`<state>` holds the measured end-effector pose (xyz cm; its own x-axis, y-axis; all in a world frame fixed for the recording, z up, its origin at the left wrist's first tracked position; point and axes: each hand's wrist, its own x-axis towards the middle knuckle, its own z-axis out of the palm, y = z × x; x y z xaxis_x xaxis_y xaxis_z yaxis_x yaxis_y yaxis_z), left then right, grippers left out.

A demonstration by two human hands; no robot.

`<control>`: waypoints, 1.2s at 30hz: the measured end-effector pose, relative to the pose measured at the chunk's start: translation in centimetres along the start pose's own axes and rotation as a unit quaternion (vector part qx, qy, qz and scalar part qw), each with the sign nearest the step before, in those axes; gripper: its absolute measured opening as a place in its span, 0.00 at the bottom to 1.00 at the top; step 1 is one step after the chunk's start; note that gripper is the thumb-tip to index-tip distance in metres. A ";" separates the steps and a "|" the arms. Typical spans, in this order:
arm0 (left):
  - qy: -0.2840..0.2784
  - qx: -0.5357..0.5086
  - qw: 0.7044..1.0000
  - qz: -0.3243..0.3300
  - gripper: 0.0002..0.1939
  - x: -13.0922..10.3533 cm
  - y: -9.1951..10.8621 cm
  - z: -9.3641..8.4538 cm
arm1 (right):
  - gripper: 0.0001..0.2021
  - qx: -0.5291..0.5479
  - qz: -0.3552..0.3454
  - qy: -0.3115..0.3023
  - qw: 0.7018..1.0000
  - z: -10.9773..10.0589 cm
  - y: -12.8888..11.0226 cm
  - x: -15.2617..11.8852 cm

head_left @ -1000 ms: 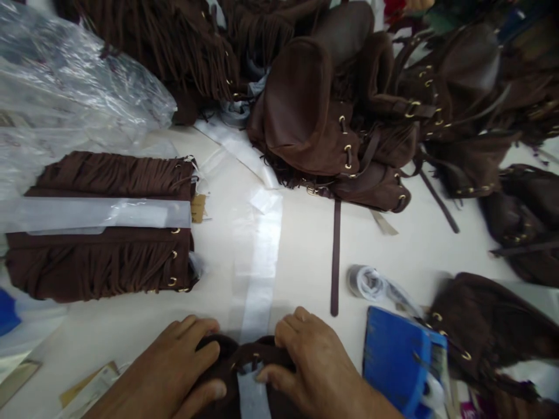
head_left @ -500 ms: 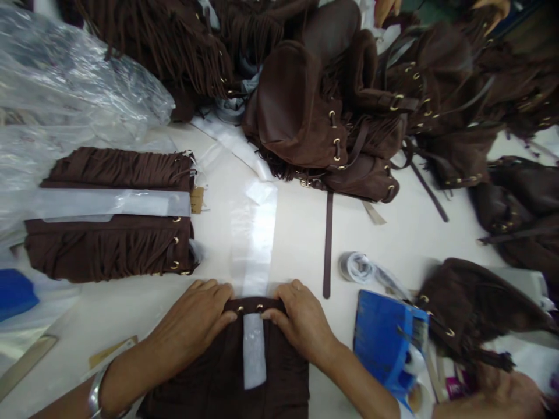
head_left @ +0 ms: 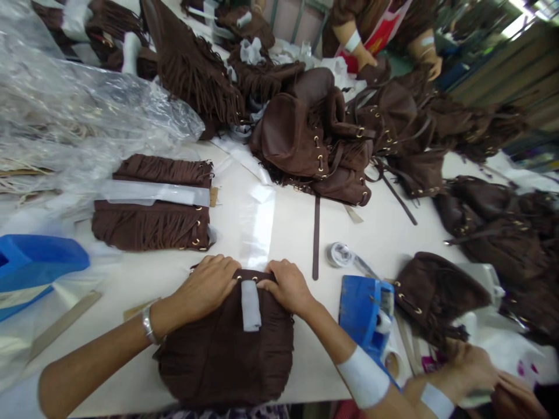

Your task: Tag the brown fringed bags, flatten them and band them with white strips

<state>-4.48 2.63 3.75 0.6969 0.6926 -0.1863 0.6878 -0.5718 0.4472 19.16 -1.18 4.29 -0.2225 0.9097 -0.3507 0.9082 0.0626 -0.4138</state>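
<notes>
A dark brown fringed bag [head_left: 227, 355] lies flat at the table's near edge, its top edge away from me. My left hand [head_left: 212, 288] grips that edge on the left, thumb on the near face and fingers over the far side. On the right, my right hand [head_left: 286, 285] pinches the same edge in the same way. Between the hands are gold eyelets, and a strip of pale wrap [head_left: 250, 305] hangs down the bag's face. Beyond the top edge, a clear plastic strip [head_left: 257, 227] lies on the table. My fingertips are partly hidden behind the edge.
Left stand a fringed bag [head_left: 148, 227] with a plastic band and a blue tape dispenser [head_left: 43, 262]. Right are a strap [head_left: 315, 238], a tape roll [head_left: 340, 254] and another blue dispenser [head_left: 360, 308]. Brown bags [head_left: 288, 134] pile behind. Co-workers' hands [head_left: 471, 366] work at right and far back.
The view has tilted up and back, showing more of the bag, the table's near edge and a person behind. Both hands keep their hold on the bag's top edge.
</notes>
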 end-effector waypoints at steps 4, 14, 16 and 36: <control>0.070 0.020 0.997 0.014 0.19 -0.6 0.2 1.5 | 0.16 -0.020 -0.003 0.000 1.000 0.7 0.3 0.0; 0.066 -0.021 0.995 0.067 0.19 -7.9 4.7 1.8 | 0.16 -0.040 -0.024 0.178 0.983 0.4 -1.9 -3.8; 0.050 -0.005 0.995 0.081 0.21 -8.5 4.5 2.8 | 0.16 -0.009 -0.055 0.220 0.974 -0.1 -4.1 -7.3; 0.113 0.059 0.980 0.153 0.27 -8.8 2.7 5.9 | 0.29 -0.138 -0.174 0.184 0.958 9.7 -6.7 -17.3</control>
<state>-7.53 -7.64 1.44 0.8204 0.5534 0.1441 0.4823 -0.8049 0.3457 13.52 -21.36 4.96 -0.4346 0.8940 0.1088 0.8723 0.4479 -0.1963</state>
